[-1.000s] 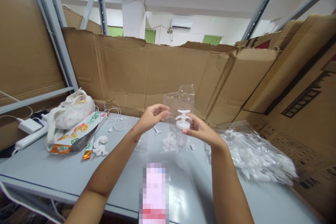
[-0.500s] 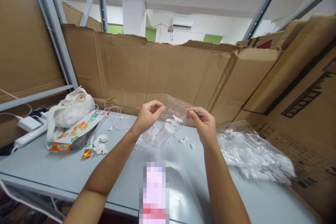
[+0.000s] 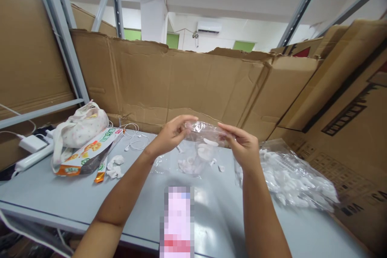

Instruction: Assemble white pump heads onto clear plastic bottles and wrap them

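Between my hands hangs a clear plastic bag [image 3: 203,130], its upper edge pinched at both sides and folded over. White plastic pieces [image 3: 205,151] show through its lower part; their exact kind is hard to make out. My left hand [image 3: 174,132] grips the bag's left side, thumb against fingers. On the other side my right hand [image 3: 243,143] pinches the bag's right corner. Below the bag, small white parts [image 3: 221,168] lie on the grey table [image 3: 142,205].
A large clear bag of white pieces [image 3: 296,177] lies at right. On the left are a patterned cloth bag [image 3: 81,127], a snack box [image 3: 87,151], crumpled tissue [image 3: 115,166], white earphones [image 3: 133,139] and a power strip [image 3: 33,161]. Cardboard [image 3: 181,80] walls the back.
My right hand has shifted slightly right and down. The bag's upper part, standing up before, is now folded lower between my hands, and the white pieces inside have shifted.
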`<move>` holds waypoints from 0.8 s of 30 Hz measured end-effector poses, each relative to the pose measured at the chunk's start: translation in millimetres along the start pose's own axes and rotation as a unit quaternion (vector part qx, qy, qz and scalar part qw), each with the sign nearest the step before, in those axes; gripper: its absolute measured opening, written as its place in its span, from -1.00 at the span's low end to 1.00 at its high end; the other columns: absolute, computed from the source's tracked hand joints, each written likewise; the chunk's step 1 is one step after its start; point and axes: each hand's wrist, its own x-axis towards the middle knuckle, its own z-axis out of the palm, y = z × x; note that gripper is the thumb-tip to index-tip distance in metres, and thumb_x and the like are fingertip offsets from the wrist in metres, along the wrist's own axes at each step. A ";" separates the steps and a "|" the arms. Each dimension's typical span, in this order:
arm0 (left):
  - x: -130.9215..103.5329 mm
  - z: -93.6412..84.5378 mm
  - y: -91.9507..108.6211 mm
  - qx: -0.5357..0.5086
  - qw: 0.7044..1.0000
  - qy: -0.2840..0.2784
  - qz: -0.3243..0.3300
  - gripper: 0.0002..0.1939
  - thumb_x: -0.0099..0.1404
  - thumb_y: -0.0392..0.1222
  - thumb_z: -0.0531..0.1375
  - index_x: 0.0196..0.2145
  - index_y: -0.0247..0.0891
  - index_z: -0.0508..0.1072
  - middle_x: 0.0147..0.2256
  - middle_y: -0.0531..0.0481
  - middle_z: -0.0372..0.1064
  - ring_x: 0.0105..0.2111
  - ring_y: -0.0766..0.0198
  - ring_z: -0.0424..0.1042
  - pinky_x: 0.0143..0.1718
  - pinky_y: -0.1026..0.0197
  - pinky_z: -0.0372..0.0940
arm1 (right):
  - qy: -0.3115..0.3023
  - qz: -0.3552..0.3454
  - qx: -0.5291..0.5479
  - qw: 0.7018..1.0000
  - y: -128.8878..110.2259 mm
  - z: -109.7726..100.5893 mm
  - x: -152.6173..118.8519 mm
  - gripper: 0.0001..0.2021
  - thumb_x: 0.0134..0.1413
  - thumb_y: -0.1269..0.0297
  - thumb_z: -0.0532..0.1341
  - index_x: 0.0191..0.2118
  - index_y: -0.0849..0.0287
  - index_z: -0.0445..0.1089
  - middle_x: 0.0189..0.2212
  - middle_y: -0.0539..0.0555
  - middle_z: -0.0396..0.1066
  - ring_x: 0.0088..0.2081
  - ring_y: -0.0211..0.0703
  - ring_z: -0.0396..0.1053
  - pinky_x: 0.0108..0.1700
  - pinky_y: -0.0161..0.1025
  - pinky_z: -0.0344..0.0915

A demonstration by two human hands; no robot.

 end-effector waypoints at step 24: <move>-5.5 -6.8 18.7 -0.133 0.991 0.010 -0.011 -0.87 0.26 -0.29 0.10 -0.40 -0.25 0.44 -0.40 -0.03 0.41 -0.35 0.29 0.42 -0.26 0.19 0.36 | -0.103 -0.093 0.009 0.990 -13.4 -22.5 -3.6 -0.75 0.13 0.41 0.15 -0.31 0.01 0.58 -0.38 0.06 0.51 -0.32 -0.12 0.44 -0.33 -0.17 0.35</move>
